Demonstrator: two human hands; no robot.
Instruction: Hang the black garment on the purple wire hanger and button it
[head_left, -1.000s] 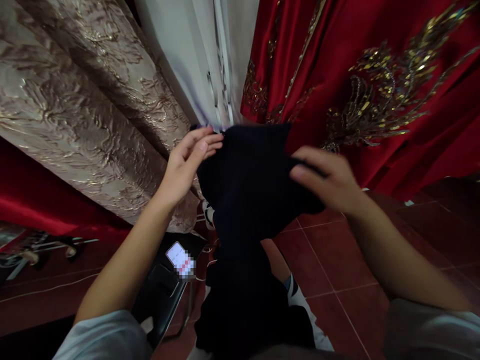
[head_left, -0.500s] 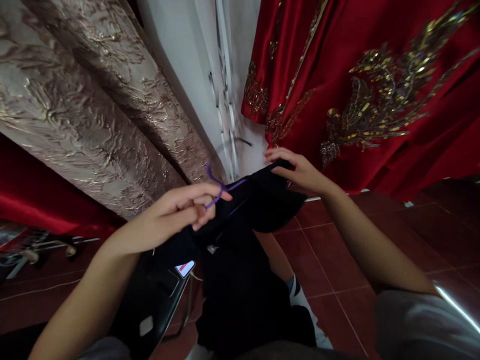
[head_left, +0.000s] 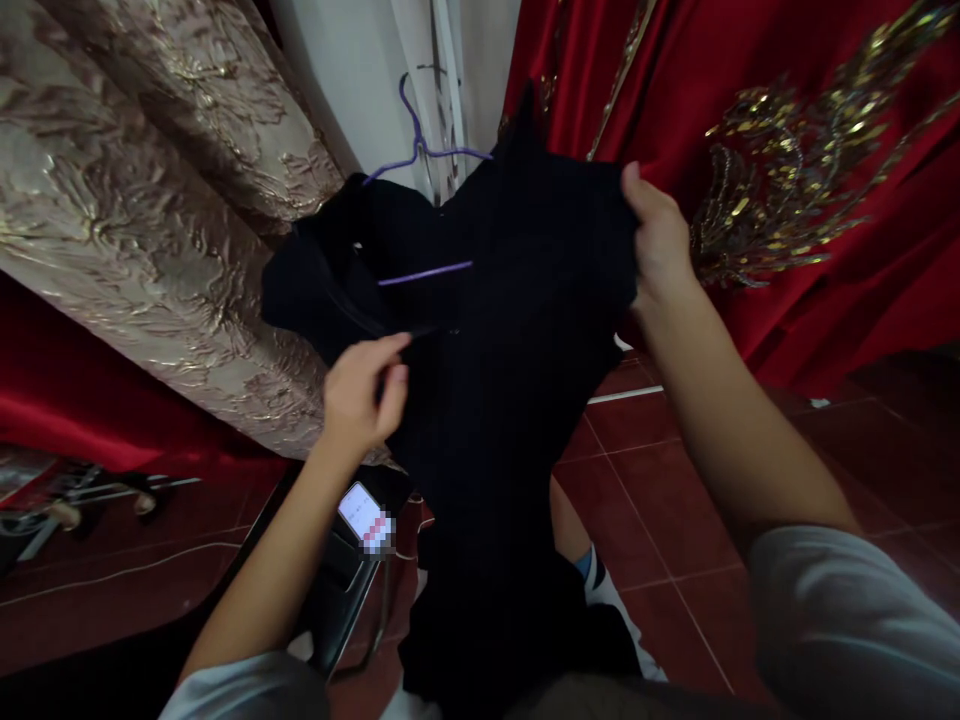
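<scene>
A dark short-sleeved garment, like a dress or top [head_left: 502, 400], is spread before me over a purple wire hanger [head_left: 418, 150]. The hook stands clear above the neckline, and part of the bottom bar [head_left: 425, 273] shows through the open neck. My left hand [head_left: 365, 390] pinches the front neckline edge between thumb and fingers. At the right shoulder, my right hand [head_left: 660, 235] grips the sleeve end, thumb up. The garment's lower part hangs down over my lap.
Beige textured fabric [head_left: 187, 230] hangs at left, and red satin with gold sequins [head_left: 750, 200] at right. White metal poles [head_left: 450, 90] stand behind the hanger. A lit phone [head_left: 364, 515] lies on a black surface at lower left, a cable beside it. Red tiles [head_left: 652, 500] cover the floor.
The garment has been opened out and raised, and the hanger now sits inside its shoulders. My left hand has gone from the hanger to the neckline; my right has moved up and right.
</scene>
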